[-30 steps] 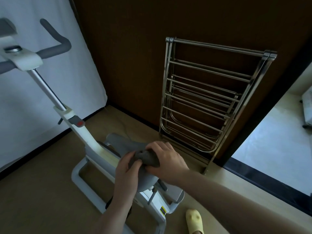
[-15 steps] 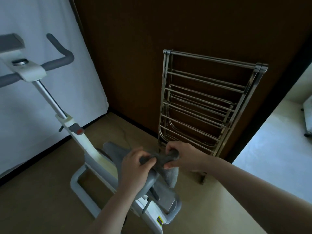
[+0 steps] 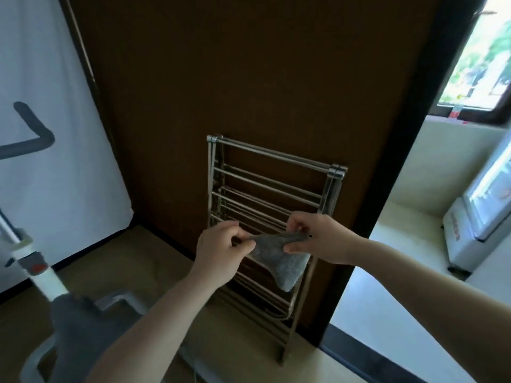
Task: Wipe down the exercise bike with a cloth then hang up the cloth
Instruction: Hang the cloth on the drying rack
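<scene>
Grey cloth (image 3: 279, 254) is being pinched by left hand (image 3: 219, 251) and right hand (image 3: 322, 239) before the steel rack (image 3: 272, 175); wiping looks finished, hanging remaining.

Left hand (image 3: 221, 248), right hand (image 3: 318, 239): both pinching.

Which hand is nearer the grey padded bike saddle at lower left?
Left. The left hand pinches the grey cloth up and right of the saddle; the right hand holds the cloth's other end, farther right.

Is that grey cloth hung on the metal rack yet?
Not yet. The cloth is stretched between the left hand and right hand, in front of the rack.
</scene>
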